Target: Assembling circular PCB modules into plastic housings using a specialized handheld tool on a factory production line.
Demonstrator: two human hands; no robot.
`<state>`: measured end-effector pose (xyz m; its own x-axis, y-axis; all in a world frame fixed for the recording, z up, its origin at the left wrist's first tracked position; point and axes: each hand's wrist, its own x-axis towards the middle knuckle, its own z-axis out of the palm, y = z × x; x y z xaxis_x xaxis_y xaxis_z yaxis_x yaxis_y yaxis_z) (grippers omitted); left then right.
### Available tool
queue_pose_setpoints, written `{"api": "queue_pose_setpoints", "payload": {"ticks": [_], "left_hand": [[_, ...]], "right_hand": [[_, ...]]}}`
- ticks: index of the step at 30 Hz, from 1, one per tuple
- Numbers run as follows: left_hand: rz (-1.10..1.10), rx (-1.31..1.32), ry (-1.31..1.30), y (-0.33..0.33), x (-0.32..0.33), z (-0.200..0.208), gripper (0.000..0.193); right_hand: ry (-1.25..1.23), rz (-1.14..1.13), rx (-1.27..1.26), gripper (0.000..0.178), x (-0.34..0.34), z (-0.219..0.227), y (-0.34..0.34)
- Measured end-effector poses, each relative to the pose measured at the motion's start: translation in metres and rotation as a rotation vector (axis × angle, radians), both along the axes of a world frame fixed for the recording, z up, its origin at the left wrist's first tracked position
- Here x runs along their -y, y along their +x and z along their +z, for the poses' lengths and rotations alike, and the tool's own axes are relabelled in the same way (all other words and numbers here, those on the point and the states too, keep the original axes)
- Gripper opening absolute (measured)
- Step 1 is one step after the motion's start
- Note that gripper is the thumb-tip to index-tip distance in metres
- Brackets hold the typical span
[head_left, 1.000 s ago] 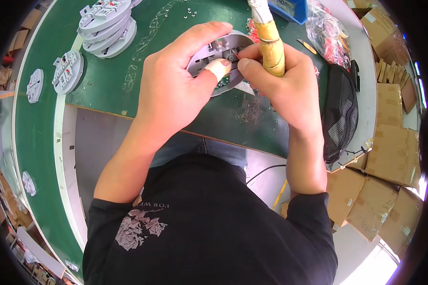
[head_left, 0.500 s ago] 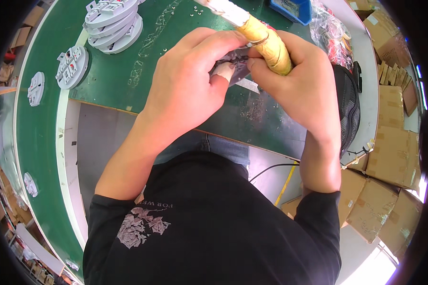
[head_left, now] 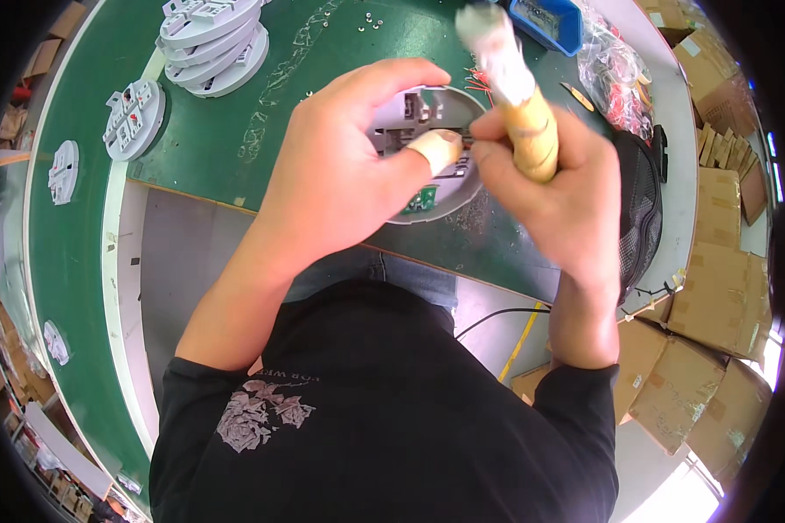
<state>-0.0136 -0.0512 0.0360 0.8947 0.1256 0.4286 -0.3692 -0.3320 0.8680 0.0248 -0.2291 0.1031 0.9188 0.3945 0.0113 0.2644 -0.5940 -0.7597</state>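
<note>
My left hand [head_left: 327, 166] grips a round grey plastic housing [head_left: 452, 202] by its left side, with the open inside facing up toward me. Its thumb, wrapped in a pale cover, presses into the middle of the housing. A small green circuit board [head_left: 422, 200] shows at the housing's near side. In my right hand [head_left: 567, 205] is a thick handle wrapped in yellow tape [head_left: 532, 131], tilted up and away, its whitish end blurred. The right fingertips are close to the housing's right rim; whether they also pinch something small there cannot be made out.
Stacked grey round housings [head_left: 227, 61] stand at the far left, with a single one [head_left: 135, 122] beside them. Beyond my hands are a blue bin [head_left: 549, 26], red wires [head_left: 477, 80] and a clear plastic bag [head_left: 615, 61]. A black mesh bag [head_left: 638, 209] lies right, near cardboard boxes [head_left: 715, 279].
The housing has turned from mostly hidden to showing its inside. The yellow-wrapped handle has swung right and more upright in my right hand, which has moved slightly nearer to me.
</note>
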Motion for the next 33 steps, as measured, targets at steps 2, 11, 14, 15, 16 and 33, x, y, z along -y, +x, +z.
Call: {"api": "queue_pose_setpoints", "payload": {"ticks": [2, 11, 14, 15, 16, 33], "left_hand": [[-0.059, -0.164, -0.336, -0.004, -0.001, -0.001, 0.037], [-0.077, -0.407, -0.526, 0.012, -0.014, -0.025, 0.032], [0.036, -0.143, -0.485, 0.017, -0.007, -0.020, 0.029], [0.048, -0.135, -0.486, 0.018, -0.006, -0.020, 0.029], [0.059, 0.022, -0.208, 0.015, -0.003, -0.021, 0.028], [0.007, 0.131, 0.223, -0.025, -0.025, -0.042, 0.021]], "right_hand": [[-0.026, 0.096, 0.205, 0.021, 0.004, -0.015, -0.006], [-0.270, 0.227, 0.523, 0.024, -0.005, -0.045, -0.008], [0.045, 0.136, 0.414, 0.021, 0.014, -0.040, 0.020], [0.387, 0.054, 0.296, 0.017, 0.019, -0.038, 0.029], [0.721, -0.035, 0.159, 0.013, 0.027, -0.036, 0.037], [1.317, 0.049, -0.224, 0.012, -0.118, -0.072, 0.076]]}}
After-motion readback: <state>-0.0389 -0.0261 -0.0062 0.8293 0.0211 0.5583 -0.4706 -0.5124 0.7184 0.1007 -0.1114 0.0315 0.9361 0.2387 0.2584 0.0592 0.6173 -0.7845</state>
